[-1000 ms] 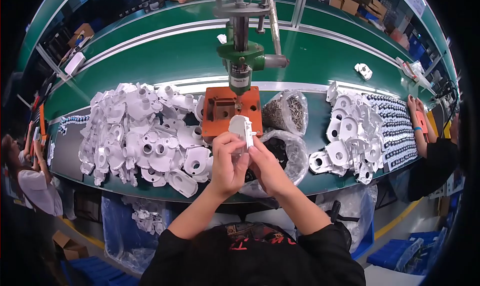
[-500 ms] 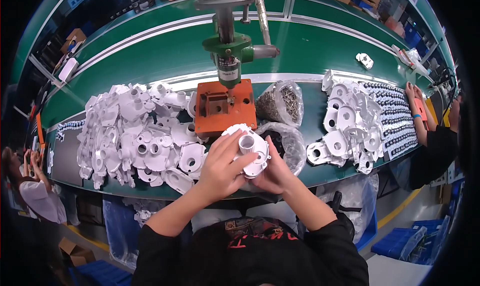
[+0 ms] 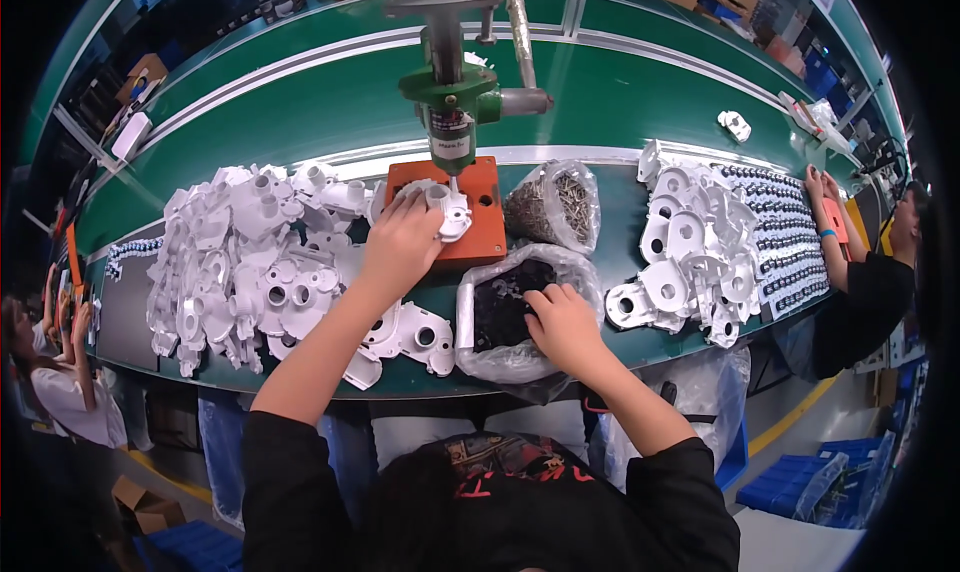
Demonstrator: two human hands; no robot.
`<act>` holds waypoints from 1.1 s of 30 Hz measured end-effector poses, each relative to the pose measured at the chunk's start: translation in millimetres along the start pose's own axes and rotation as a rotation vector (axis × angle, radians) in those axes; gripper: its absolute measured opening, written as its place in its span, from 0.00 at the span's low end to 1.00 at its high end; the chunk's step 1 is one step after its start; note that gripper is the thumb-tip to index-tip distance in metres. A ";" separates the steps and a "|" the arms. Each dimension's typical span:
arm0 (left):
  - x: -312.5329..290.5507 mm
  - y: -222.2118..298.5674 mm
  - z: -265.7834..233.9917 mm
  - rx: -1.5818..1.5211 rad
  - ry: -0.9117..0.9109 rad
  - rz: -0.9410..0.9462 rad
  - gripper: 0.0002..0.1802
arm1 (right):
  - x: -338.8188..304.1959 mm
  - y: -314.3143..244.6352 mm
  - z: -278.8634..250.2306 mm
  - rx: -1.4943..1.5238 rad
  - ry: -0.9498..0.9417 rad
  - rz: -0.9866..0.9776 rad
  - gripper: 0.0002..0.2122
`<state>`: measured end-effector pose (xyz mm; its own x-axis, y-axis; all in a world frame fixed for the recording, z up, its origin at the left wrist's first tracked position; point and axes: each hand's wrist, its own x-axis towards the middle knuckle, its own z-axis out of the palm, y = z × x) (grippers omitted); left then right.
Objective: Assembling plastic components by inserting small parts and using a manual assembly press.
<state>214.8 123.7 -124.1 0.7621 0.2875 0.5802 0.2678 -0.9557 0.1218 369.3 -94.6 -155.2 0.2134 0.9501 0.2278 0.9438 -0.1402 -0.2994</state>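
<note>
White housing (image 3: 457, 218) lies over the orange fixture (image 3: 488, 238) below the press (image 3: 452, 132), so hold it level with your gripping left hand (image 3: 402, 236), while your right hand (image 3: 564, 324) rests curled at the bagged black parts (image 3: 500, 314), its grip unclear.

The left hand (image 3: 407, 230) reaches farther forward than the right (image 3: 562, 322).
</note>
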 end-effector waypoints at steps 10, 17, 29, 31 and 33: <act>5.1 -0.9 18.5 0.080 0.094 0.026 0.17 | 5.2 12.8 -3.6 0.282 -0.053 0.080 0.08; 7.6 6.2 25.7 0.204 0.099 -0.063 0.19 | 17.8 14.3 -28.1 0.600 -0.108 0.189 0.07; 3.4 5.3 25.7 0.319 0.122 -0.057 0.11 | 33.1 9.1 -41.1 0.820 -0.112 0.116 0.10; 3.8 2.8 21.3 0.305 0.138 -0.052 0.10 | 32.1 10.6 -38.4 0.856 -0.107 0.098 0.10; 1.0 5.5 22.9 0.282 0.077 -0.078 0.09 | 32.8 12.7 -35.9 0.862 -0.125 0.119 0.10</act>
<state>230.6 120.1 -141.3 0.6889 0.3430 0.6385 0.4851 -0.8728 -0.0545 397.3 -75.2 -118.3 0.2212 0.9733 0.0622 0.3866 -0.0290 -0.9218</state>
